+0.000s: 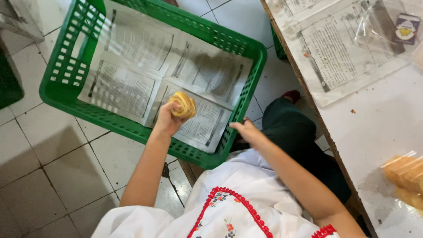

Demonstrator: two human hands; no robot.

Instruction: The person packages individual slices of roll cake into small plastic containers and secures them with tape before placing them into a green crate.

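Floor tiles [48, 172], pale and grey-jointed, fill the lower left of the frame, and a white-topped table [379, 128] runs down the right edge with printed paper sheets [339, 48] laid over its upper end. On the tiles at upper centre sits a green plastic crate [66, 66] with slotted walls, its bottom lined with more printed sheets. Near the table's lower right edge lies a clear bag of yellow biscuits [405, 176].

The person's left hand [169, 119] is raised over the crate's near right corner, fingers curled and pinching a small bagged stack of yellow biscuits [183, 105] from below and behind; the stack hangs just above the paper lining, inside the crate. The right hand [244, 130] rests on the crate's near right rim, fingers pressed together over the edge.

The stack looks light, and brittle under a slippery film wrap, so a loose grip around its edges probably suits it better than a squeeze across the flat faces.
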